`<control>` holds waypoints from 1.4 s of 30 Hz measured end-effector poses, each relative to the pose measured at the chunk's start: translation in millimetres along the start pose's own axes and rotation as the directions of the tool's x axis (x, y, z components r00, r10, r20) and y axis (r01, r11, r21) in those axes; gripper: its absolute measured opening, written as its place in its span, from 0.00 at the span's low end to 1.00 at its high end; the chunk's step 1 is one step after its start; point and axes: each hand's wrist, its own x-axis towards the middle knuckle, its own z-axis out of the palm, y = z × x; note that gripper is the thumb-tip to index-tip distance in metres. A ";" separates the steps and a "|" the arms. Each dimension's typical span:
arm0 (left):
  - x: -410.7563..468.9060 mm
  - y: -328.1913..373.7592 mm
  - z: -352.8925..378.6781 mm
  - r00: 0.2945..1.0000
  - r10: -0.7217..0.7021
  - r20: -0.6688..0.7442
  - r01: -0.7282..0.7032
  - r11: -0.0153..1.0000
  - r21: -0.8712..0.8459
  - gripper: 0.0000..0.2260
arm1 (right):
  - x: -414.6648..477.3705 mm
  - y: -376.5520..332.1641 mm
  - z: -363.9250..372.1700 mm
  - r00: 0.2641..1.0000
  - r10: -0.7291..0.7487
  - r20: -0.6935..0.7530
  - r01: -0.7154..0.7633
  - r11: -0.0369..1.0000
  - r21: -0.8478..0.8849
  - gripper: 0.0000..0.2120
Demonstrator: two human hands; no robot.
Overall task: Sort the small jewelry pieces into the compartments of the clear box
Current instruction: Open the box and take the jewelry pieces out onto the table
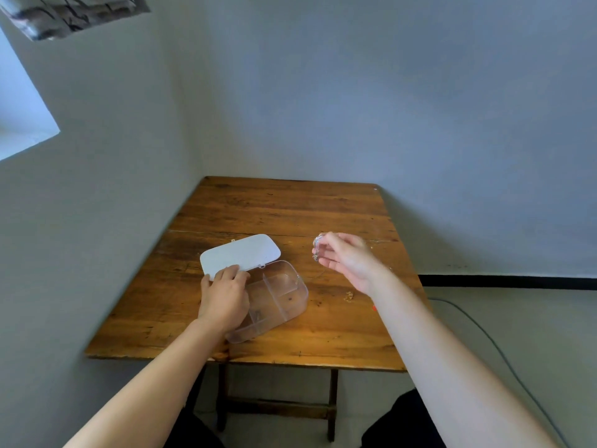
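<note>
A clear box (290,294) with inner dividers lies open on the wooden table (290,205), its white lid (240,252) flipped back to the far left. My left hand (224,294) rests on the box's left part at the hinge, holding it down. A small dark piece (257,315) lies in a near compartment. My right hand (347,258) hovers to the right of the box, fingertips pinched on a small silvery jewelry piece (316,248) with a thin chain hanging below it. A small gold piece (349,297) lies on the table near my right wrist.
Tiny gold bits (374,242) lie beyond my right hand, and a small red item (374,308) peeks out beside my right forearm. The table stands in a corner against two walls. A grey cable (478,328) runs over the floor at the right.
</note>
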 end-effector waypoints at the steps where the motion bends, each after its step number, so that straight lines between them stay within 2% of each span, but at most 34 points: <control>1: 3.2 3.2 -1.4 1.000 0.008 -0.006 -0.008 1.000 -0.008 0.18 | 1.1 -5.2 -7.0 1.000 -0.014 -0.001 0.014 0.998 0.069 0.10; 4: 19.3 18.3 -4.2 0.999 0.047 -0.023 -0.048 0.998 -0.052 0.16 | 7.7 -17.2 -27.3 0.995 -0.046 -0.084 0.062 0.979 0.196 0.07; 7: 41.2 40.3 -3.5 0.994 0.104 -0.013 -0.105 0.989 -0.105 0.17 | 20.4 -22.5 -47.8 0.981 -0.048 -0.185 0.085 0.977 0.198 0.04; 13: 96.6 92.2 15.9 0.960 0.242 0.141 -0.231 0.969 -0.089 0.21 | 64.6 -18.1 -86.1 0.939 -0.032 -0.342 0.057 0.996 0.063 0.04; 17: 130.4 117.3 33.6 0.913 0.261 0.315 -0.268 0.963 -0.024 0.24 | 103.3 -9.7 -94.8 0.926 -0.023 -0.376 0.017 1.000 -0.020 0.05; 21: 148.6 126.8 52.4 0.882 0.241 0.405 -0.268 0.963 0.011 0.24 | 141.1 -1.4 -94.4 0.921 -0.072 -0.382 0.007 0.986 -0.166 0.05; 23: 151.8 127.8 59.8 0.890 0.235 0.390 -0.268 0.963 0.031 0.23 | 158.0 6.6 -95.4 0.919 -0.183 -0.350 0.036 0.921 -0.387 0.07; 26: 152.8 126.6 66.1 0.898 0.251 0.362 -0.291 0.955 0.059 0.23 | 173.3 23.5 -97.2 0.915 -0.327 -0.236 0.072 0.709 -0.701 0.09; 31: 151.1 125.9 69.1 0.898 0.250 0.363 -0.293 0.954 0.068 0.24 | 175.0 63.9 -100.8 0.958 -0.286 0.024 0.115 0.307 -0.945 0.16; 32: 150.2 126.5 69.2 0.899 0.248 0.360 -0.291 0.954 0.070 0.24 | 172.9 68.3 -101.2 0.957 -0.285 0.053 0.134 0.272 -0.953 0.18; 38: 148.7 127.5 64.8 0.881 0.235 0.410 -0.283 0.957 0.060 0.24 | 152.4 58.1 -104.0 0.972 -0.202 0.121 0.164 0.213 -0.963 0.29; 42: 152.7 126.8 52.3 0.819 0.218 0.531 -0.306 0.949 0.081 0.25 | 122.4 38.9 -103.9 0.980 -0.178 0.087 0.120 0.185 -0.975 0.31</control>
